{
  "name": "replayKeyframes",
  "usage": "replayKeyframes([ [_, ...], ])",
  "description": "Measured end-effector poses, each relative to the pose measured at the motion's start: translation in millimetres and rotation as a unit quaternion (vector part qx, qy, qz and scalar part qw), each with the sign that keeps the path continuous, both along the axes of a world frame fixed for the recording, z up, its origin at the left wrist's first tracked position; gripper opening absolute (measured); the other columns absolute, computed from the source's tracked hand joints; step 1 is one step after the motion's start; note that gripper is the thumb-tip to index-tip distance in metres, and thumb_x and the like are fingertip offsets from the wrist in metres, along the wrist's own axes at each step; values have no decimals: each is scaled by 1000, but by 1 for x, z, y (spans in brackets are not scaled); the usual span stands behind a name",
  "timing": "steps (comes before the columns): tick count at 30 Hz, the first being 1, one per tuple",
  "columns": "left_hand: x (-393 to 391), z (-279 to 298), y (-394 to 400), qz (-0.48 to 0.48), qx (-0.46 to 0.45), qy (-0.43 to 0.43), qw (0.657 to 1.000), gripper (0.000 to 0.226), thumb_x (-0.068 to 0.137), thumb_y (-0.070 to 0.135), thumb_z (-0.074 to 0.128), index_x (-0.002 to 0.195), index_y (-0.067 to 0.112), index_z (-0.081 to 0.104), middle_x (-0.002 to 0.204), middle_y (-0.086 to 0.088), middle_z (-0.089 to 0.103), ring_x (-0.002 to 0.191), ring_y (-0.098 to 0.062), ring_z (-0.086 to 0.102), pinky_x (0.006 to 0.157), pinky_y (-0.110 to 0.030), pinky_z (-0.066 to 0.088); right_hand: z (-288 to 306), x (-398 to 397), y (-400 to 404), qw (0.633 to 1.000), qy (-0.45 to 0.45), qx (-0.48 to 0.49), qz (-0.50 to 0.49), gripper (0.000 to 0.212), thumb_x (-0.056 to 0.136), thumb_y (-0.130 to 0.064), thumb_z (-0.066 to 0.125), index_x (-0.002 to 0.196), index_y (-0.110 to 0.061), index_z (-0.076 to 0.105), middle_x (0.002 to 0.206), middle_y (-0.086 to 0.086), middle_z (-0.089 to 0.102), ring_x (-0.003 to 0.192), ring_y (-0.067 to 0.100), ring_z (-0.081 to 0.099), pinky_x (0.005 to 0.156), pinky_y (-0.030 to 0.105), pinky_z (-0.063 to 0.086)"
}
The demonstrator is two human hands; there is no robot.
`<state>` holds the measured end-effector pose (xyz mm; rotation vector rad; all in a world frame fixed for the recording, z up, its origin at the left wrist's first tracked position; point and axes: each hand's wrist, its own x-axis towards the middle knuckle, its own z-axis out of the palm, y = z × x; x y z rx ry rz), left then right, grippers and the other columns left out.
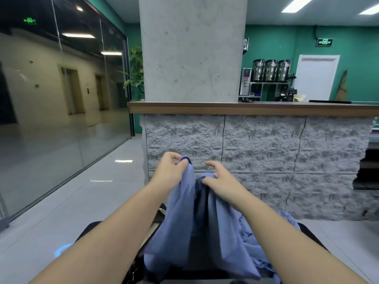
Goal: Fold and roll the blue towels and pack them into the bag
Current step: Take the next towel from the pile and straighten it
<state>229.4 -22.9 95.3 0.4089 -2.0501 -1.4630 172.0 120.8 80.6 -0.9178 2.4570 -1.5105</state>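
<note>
I hold one blue towel (178,218) up in front of me by its top edge, and it hangs down in two folds. My left hand (170,171) pinches the left corner between thumb and fingers. My right hand (219,179) grips the right corner, its index finger sticking out. More crumpled blue towels (252,238) lie in a heap low on the right, behind my right forearm. A dark bag (160,214) with a pale lining shows partly behind the hanging towel, most of it hidden.
A dark table (90,228) lies below my arms. Straight ahead stands a grey stone-faced counter (256,140) with a wooden top and a concrete pillar (192,48). A glass wall (51,89) runs along the left over pale floor tiles.
</note>
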Motion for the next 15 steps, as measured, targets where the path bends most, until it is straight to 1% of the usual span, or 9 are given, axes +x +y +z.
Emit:
replayKeyframes([
  [1, 2, -3, 6, -21, 27, 1, 999, 12, 91, 15, 55, 100, 10, 50, 83, -7, 60, 74, -21, 55, 69, -41, 48, 3, 7, -4, 999, -20, -2, 26, 51, 86, -17, 55, 132, -31, 42, 111, -3, 57, 100, 11, 55, 77, 20, 42],
  [3, 6, -8, 15, -69, 75, 20, 995, 18, 91, 6, 54, 107, 8, 45, 91, -7, 64, 80, -21, 60, 79, -42, 49, 5, 14, -10, 998, -22, -13, 54, 40, 85, -13, 54, 122, -28, 51, 102, -1, 62, 88, 9, 55, 68, 16, 43],
  [5, 10, -11, 18, -108, 102, 44, 988, 24, 91, 2, 55, 110, 8, 44, 97, -8, 66, 83, -19, 62, 79, -39, 49, 2, 14, -12, 1000, 6, -18, 17, 20, 85, -12, 54, 103, -17, 61, 83, 0, 62, 75, 11, 52, 62, 22, 40],
  [7, 13, -15, 19, -127, 111, 64, 984, 28, 88, -1, 58, 110, 11, 45, 102, -7, 63, 86, -17, 61, 75, -30, 50, -3, 11, -13, 999, -1, -39, -34, 8, 85, -14, 55, 89, -13, 61, 72, -1, 57, 68, 12, 48, 58, 25, 37],
  [9, 14, -24, 22, -119, 77, 63, 988, 30, 85, -3, 61, 102, 18, 48, 97, -4, 60, 82, -13, 58, 69, -23, 49, -6, 10, -16, 994, -28, -75, -73, 7, 84, -14, 55, 78, -12, 56, 66, 0, 50, 65, 15, 44, 57, 29, 33],
  [11, 16, -35, 26, -117, 23, 41, 992, 30, 84, -4, 61, 96, 22, 48, 89, -1, 56, 75, -9, 55, 69, -19, 47, -6, 9, -18, 989, -50, -103, -91, 21, 83, -15, 54, 67, -15, 42, 61, 1, 39, 62, 18, 37, 58, 30, 28],
  [12, 18, -40, 29, -118, -5, 30, 993, 29, 85, -3, 60, 94, 22, 48, 86, 2, 55, 71, -6, 53, 67, -15, 45, -5, 9, -18, 988, -59, -109, -91, 23, 84, -16, 53, 66, -16, 38, 61, 3, 36, 63, 18, 36, 59, 30, 27],
  [13, 20, -44, 30, -115, -31, 21, 993, 27, 86, -1, 60, 92, 23, 48, 82, 5, 53, 67, -3, 51, 64, -14, 43, -4, 8, -17, 987, -69, -113, -88, 22, 84, -17, 54, 68, -15, 39, 64, 6, 37, 64, 18, 37, 60, 30, 28],
  [15, 24, -51, 29, -94, -101, 10, 990, 23, 85, 7, 61, 91, 23, 47, 78, 7, 51, 60, -1, 46, 61, -15, 40, -3, 6, -15, 985, -86, -126, -77, 16, 85, -21, 55, 75, -13, 45, 70, 9, 42, 67, 19, 42, 64, 30, 31],
])
